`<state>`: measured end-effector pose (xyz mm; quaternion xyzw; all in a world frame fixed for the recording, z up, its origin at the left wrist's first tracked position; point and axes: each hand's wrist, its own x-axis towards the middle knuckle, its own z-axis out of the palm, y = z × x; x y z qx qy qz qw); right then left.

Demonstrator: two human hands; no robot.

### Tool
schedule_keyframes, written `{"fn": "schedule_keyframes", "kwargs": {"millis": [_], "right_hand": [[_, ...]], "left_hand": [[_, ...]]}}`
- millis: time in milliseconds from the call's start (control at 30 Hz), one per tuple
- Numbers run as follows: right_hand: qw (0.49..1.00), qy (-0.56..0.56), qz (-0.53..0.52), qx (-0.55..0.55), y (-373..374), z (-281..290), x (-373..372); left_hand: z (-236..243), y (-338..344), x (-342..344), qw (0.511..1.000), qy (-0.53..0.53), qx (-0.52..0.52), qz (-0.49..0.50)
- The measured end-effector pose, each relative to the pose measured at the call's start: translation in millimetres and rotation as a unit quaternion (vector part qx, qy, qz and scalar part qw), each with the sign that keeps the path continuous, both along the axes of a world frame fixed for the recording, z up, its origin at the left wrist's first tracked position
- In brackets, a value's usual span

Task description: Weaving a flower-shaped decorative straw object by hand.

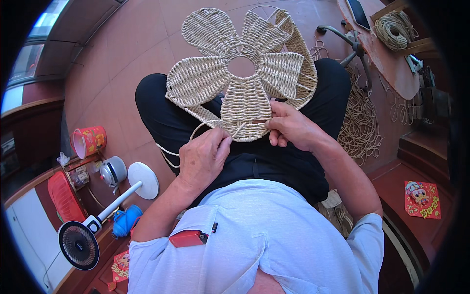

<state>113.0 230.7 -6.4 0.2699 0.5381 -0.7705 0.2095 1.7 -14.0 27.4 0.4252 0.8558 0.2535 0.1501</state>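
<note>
On my lap rests a woven straw-coloured flower-shaped piece (198, 78), its petals set round an open hole, with a woven basket wall (307, 81) showing behind it at the right. My left hand (204, 154) is closed at the near edge, pinching a loose length of cord (198, 128) that loops up beside the nearest petal. My right hand (289, 126) grips the woven rim just right of that petal, thumb above and fingers curled at the edge. A few strands cross the gap between petal and rim.
A heap of loose cord (361, 122) lies on the floor at right, near a wheeled chair base (355, 46). A cord coil (394, 30) sits on the table at far right. To the left stand a white fan (79, 245), a kettle (113, 170) and a red bucket (89, 140).
</note>
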Motion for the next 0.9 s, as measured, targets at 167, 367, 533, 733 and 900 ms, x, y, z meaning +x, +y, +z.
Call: {"fn": "schedule_keyframes", "kwargs": {"millis": [167,367,533,733,900], "right_hand": [[0.999,0.019,-0.040,-0.009,-7,-2,2],[0.998,0.012,-0.047,-0.029,-7,2,2],[0.998,0.021,-0.058,-0.030,-8,-5,4],[0.996,0.035,-0.073,-0.026,-10,-5,4],[0.995,0.035,-0.087,-0.028,-9,-6,6]], "left_hand": [[-3,-1,-4,0.999,-0.038,-0.001,0.019],[-2,3,-15,0.996,-0.084,-0.014,0.037],[-1,3,-19,0.993,-0.104,-0.027,0.039],[-2,8,-16,1.000,-0.027,0.014,-0.007],[-3,31,-8,0.985,0.140,0.036,-0.094]]}}
